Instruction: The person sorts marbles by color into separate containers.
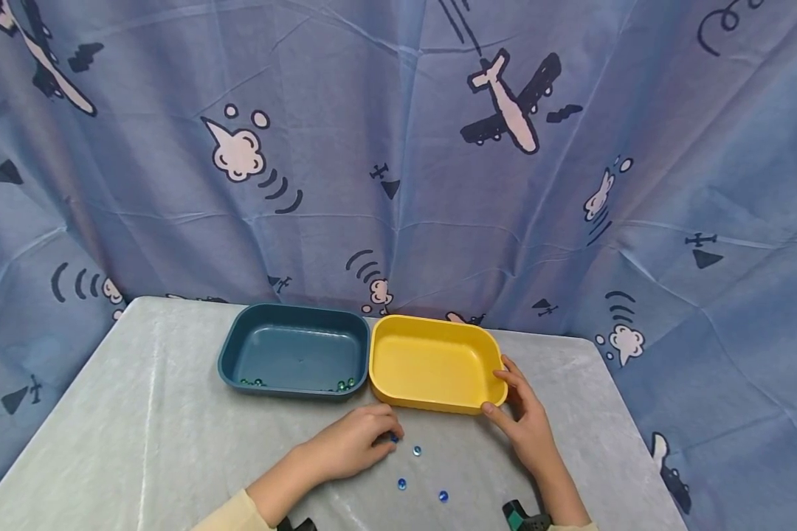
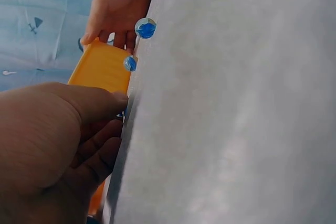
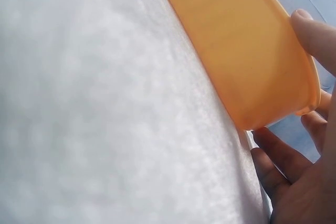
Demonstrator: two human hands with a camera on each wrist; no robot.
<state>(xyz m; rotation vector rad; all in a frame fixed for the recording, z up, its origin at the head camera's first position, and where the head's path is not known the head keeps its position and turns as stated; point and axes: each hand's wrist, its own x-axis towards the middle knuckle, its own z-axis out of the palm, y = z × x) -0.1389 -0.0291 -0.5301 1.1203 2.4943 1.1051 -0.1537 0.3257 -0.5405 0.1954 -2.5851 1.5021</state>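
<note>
My left hand (image 1: pixel 357 441) is low over the table in front of the two bins, its thumb and fingertips closing round a blue glass marble (image 1: pixel 395 438). In the left wrist view only a sliver of that marble shows between thumb and fingers. My right hand (image 1: pixel 526 420) holds the right front corner of a yellow bin (image 1: pixel 438 404), thumb at the rim and fingers round the end wall. Beside the left hand lie other blue marbles: one (image 1: pixel 417 450) close to its fingertips, another (image 1: pixel 401 484) nearer the front, and a third (image 1: pixel 443 496) to the right.
Left of the yellow bin stands a dark teal bin (image 1: pixel 292 393), their sides close together. Several green marbles (image 1: pixel 345 384) lie along its front inner edge. A pale cloth covers the table (image 1: pixel 173 435). Behind it hangs a blue curtain (image 1: pixel 332 147) with printed airplanes.
</note>
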